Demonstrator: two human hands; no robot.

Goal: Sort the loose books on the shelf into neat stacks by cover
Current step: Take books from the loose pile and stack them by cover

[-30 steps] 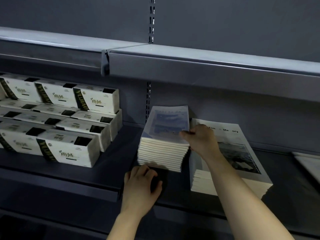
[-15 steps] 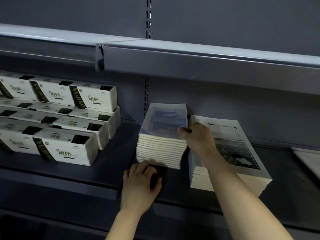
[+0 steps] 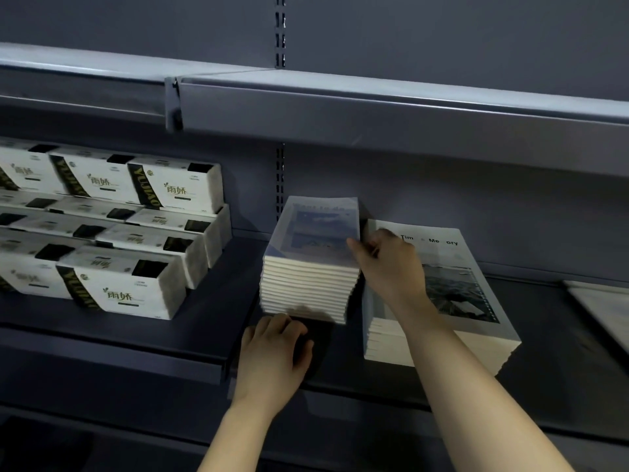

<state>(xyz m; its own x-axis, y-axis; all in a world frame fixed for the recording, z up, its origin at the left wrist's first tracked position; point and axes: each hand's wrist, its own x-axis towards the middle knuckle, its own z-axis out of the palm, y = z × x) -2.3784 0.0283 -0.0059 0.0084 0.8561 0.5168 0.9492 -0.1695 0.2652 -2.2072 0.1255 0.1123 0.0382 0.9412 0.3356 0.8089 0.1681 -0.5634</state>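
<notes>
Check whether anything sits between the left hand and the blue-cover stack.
Nothing visible does. The left hand lies on the shelf with its fingertips right at the foot of the blue-cover stack. The right hand grips that stack's upper right edge, beside the Memory stack.
</notes>
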